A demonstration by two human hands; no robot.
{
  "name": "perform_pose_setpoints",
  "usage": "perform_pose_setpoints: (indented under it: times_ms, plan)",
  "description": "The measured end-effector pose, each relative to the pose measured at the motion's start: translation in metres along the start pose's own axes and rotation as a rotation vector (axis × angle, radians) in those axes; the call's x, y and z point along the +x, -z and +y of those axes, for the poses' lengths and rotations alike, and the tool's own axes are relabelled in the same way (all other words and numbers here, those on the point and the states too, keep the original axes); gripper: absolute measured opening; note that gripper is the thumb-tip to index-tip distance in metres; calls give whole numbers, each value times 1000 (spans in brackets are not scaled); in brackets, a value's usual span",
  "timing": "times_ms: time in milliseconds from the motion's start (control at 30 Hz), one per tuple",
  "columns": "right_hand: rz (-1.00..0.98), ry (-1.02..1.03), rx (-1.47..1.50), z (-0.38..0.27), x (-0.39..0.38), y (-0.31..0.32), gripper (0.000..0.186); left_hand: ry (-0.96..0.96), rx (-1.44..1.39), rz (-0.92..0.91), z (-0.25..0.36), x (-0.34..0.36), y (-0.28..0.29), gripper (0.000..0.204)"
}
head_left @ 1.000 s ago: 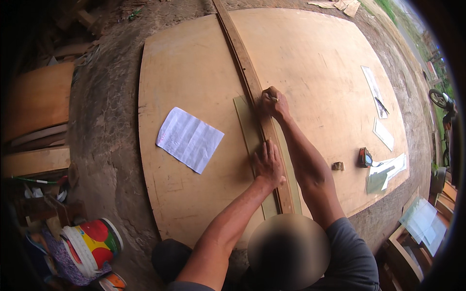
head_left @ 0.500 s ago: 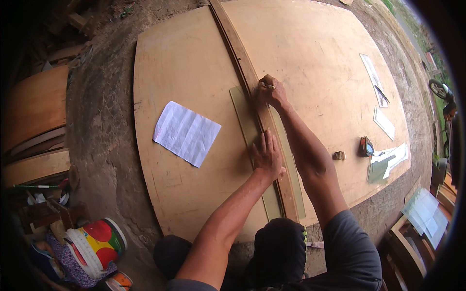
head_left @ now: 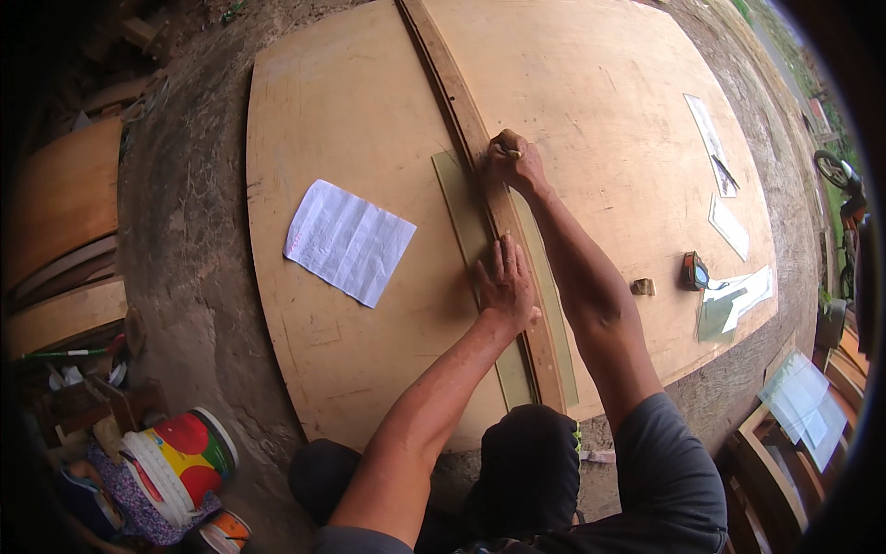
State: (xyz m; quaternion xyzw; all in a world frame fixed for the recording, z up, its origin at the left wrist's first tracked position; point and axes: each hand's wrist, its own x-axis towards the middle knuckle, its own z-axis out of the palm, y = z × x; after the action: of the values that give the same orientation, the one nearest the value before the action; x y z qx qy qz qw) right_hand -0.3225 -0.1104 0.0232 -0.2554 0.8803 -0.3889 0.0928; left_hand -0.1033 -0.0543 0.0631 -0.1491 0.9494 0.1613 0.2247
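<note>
A long wooden batten (head_left: 452, 88) runs lengthwise over the table and lies across a narrow greenish glass strip (head_left: 459, 208), whose edges show on both sides of it. My left hand (head_left: 506, 286) presses down on the batten, fingers stretched out and holding nothing. Farther up, at the batten's right edge near the far end of the glass, my right hand (head_left: 517, 159) is closed round a slim tool (head_left: 513, 154). Only a yellowish end of that tool shows between the fingers; its tip is hidden.
A creased white paper sheet (head_left: 350, 242) lies left on the plywood tabletop (head_left: 332, 102). To the right are a tape measure (head_left: 695, 271), a small brownish block (head_left: 643, 287), and glass offcuts (head_left: 729, 226). A paint bucket (head_left: 189, 462) and stacked wood (head_left: 65, 198) stand beyond the left edge.
The whole view has shifted slightly. Both hands keep nearly the same places along the batten, and nothing is taken up or let go.
</note>
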Motion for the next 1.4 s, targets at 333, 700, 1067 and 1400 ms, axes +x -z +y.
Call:
perform_pose_setpoints:
  times_ms: [333, 700, 1067, 1400]
  plan:
    - [-16, 0, -18, -4, -9, 8, 22, 10, -8, 11, 1, 3, -4, 135]
    - [-24, 43, 11, 11, -36, 11, 20, 32, 82, -6, 1, 4, -4, 136]
    - [-60, -68, 106, 26, -199, 59, 12, 39, 27, -1, -2, 9, -15, 132]
    - [-177, -211, 114, 45, -397, 118, 16, 22, 44, -86, 1, 4, 2, 132]
